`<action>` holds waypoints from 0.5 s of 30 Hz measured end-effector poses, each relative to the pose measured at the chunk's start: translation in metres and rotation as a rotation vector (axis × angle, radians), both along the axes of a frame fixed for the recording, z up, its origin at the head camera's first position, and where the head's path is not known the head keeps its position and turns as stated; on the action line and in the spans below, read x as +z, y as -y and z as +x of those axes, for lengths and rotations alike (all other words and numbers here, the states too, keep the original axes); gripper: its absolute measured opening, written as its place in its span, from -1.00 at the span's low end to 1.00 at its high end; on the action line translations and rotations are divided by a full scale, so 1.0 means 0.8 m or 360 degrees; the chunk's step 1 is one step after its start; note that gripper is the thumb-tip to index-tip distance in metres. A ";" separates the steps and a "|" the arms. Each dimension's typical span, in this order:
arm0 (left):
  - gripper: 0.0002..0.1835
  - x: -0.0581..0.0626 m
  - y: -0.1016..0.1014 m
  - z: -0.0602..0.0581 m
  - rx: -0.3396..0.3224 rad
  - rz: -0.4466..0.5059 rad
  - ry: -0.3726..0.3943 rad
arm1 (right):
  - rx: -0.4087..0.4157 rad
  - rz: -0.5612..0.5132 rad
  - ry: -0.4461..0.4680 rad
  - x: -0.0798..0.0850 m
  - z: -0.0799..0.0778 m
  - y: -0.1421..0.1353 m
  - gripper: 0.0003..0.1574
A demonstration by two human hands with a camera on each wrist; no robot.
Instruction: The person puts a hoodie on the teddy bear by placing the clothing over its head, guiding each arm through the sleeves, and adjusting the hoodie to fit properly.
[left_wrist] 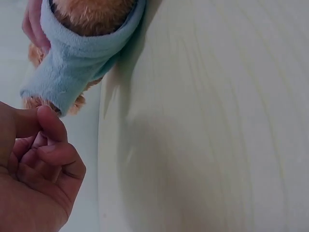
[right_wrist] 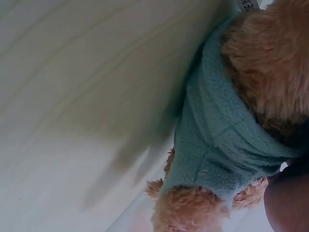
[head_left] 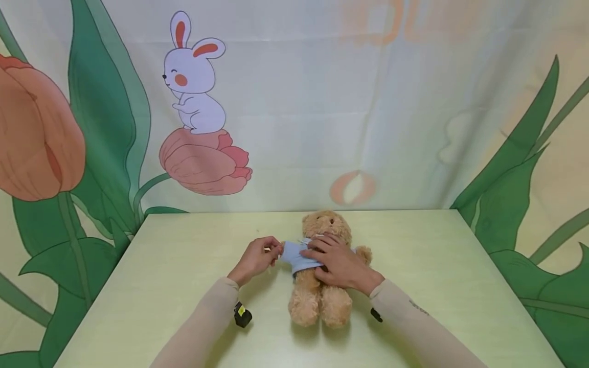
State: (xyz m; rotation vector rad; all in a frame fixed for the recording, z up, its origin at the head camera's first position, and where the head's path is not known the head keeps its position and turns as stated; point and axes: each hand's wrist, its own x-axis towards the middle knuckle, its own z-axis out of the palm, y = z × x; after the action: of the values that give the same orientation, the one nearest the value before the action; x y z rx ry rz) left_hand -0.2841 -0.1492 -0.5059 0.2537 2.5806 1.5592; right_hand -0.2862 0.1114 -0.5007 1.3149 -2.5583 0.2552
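A brown teddy bear [head_left: 306, 306] lies on its back on the table, its head toward the far edge. It wears a light blue shirt [head_left: 294, 255], whose sleeve [left_wrist: 58, 82] covers most of the arm on the left. My left hand [head_left: 258, 256] pinches the furry paw tip [left_wrist: 36, 102] at that sleeve's opening between thumb and forefinger. Across the bear's chest rests my right hand [head_left: 340, 261], fingers spread over the shirt and hiding its middle. The bear's other paw [head_left: 364, 254] pokes out beyond the right hand. In the right wrist view, the shirt's side looks creased.
The pale green table [head_left: 184, 266] extends around the bear. Behind its far edge hangs a printed cloth [head_left: 294, 102] with a rabbit and tulips. Black devices sit at the left wrist [head_left: 242, 315] and right wrist [head_left: 376, 315].
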 end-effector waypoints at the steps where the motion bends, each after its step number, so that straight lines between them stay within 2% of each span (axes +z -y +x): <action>1: -0.88 -0.001 0.002 0.001 0.0011 0.0002 0.0018 | 0.0020 -0.0016 -0.0011 0.000 0.000 0.001 -0.52; 5: -0.88 -0.002 0.009 0.002 0.0008 0.0009 0.0067 | 0.0092 -0.0105 -0.0073 -0.001 0.001 0.005 -0.73; 7: -0.88 -0.001 0.010 0.002 -0.0023 0.0004 0.0104 | 0.0096 -0.0098 -0.0090 -0.002 0.002 0.006 -0.74; 12: -0.75 0.005 0.009 0.004 -0.0098 -0.0024 0.0191 | 0.0041 -0.0010 -0.0042 -0.006 0.004 0.008 -0.47; 15: -0.68 0.006 0.006 0.004 -0.0155 -0.0094 0.0080 | 0.0029 -0.0001 -0.0020 -0.007 0.004 0.010 -0.42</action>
State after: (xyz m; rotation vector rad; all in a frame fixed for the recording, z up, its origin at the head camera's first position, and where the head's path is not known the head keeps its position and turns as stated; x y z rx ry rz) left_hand -0.2806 -0.1542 -0.5008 0.3254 2.5308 1.4358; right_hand -0.2831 0.1038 -0.5064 1.3362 -2.5365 0.2503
